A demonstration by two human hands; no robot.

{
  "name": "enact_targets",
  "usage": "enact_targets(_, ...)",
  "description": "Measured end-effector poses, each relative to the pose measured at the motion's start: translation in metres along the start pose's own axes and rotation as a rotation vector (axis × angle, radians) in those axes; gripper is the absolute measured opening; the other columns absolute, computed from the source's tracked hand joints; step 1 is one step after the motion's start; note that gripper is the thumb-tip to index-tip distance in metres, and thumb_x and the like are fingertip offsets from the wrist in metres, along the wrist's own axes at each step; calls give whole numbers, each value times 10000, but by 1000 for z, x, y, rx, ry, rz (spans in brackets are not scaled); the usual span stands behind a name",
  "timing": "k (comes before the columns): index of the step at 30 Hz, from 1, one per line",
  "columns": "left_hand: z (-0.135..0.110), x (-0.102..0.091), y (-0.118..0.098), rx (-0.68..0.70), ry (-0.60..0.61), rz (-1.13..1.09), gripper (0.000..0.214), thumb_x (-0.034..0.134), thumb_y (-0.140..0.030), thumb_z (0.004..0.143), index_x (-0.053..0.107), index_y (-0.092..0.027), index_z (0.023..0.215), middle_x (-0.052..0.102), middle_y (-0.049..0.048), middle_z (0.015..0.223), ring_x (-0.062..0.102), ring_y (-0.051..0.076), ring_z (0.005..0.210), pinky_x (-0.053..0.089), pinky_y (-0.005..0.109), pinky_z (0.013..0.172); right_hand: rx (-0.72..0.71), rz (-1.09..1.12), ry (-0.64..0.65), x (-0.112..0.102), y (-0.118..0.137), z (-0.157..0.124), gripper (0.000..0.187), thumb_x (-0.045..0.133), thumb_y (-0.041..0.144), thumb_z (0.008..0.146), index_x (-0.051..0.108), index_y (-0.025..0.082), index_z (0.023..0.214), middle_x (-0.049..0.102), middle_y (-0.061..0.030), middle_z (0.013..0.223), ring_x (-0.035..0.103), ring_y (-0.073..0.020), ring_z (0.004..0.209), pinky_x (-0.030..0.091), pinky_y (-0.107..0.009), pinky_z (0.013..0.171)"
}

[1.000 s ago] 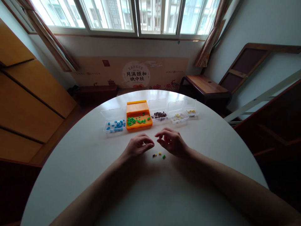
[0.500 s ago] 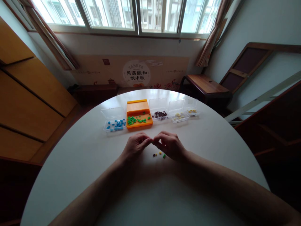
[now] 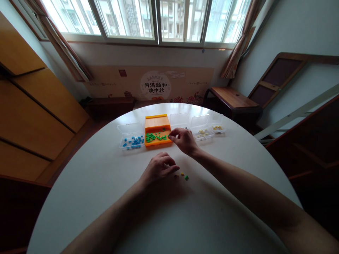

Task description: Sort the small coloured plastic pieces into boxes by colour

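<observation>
My right hand (image 3: 184,141) reaches over the right edge of the open orange box (image 3: 158,144). Its thumb and fingertips come together at a small green building brick (image 3: 168,135); whether it is lifted cannot be seen. Nearer to me, my left hand (image 3: 159,168) hovers low over the table with fingers curled and thumb stretched toward the forefinger. Anything between those tips is too small to make out. Just beside the left thumb lie a dark brown brick (image 3: 176,176), a yellow brick (image 3: 182,174) and a green brick (image 3: 186,177). More green bricks (image 3: 150,137) fill the orange box.
Left of the orange box stands a clear box with blue bricks (image 3: 136,141). To its right are clear boxes with pale yellow bricks (image 3: 203,132) and yellow bricks (image 3: 217,128). Another clear box (image 3: 179,120) is partly behind my right hand. All stand on a round white table (image 3: 106,165).
My hands have parted. The right one has moved forward from the left fingertips to the orange box; the left has come slightly nearer to me. The view has tilted a little.
</observation>
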State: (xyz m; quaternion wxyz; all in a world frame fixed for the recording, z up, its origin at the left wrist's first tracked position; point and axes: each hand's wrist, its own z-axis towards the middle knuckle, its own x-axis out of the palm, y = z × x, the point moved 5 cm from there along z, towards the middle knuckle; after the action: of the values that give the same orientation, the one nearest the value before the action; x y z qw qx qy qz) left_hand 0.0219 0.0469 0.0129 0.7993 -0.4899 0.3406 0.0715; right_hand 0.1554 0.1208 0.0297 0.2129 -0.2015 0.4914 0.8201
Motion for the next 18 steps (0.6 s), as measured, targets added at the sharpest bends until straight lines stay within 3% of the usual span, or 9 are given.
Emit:
enact_targets(5,-1,1,1,40,3,30,126,681,-270,793,674,-166,723,604,31,748,555,134,699,458,229,630,27,-1,-8,8,-3,18,131,639,198,803,723,187,902,690,-14,738,565,-117,600,445,-245,629)
enact_targets(10,-2,2,-3,76,13,45,70,627,-176,813,686,-181,776,612,31,771,559,141,747,461,237,669,-23,73,-3,-15,-12,-8,89,644,217,799,716,175,832,683,-17,751,535,-101,583,443,-231,593)
enact_targets(13,-2,2,-2,69,1,46,88,603,-160,821,685,-181,796,606,27,771,557,136,746,451,234,666,-117,102,174,-30,-11,-40,75,660,229,794,704,170,810,638,-1,694,493,-82,542,418,-208,549)
enact_targets(18,-2,2,-1,49,-2,40,91,593,-157,822,680,-176,804,596,21,773,550,124,724,436,226,645,-207,102,530,-43,-8,-91,142,714,234,762,707,169,888,641,-19,812,501,-67,565,405,-184,548)
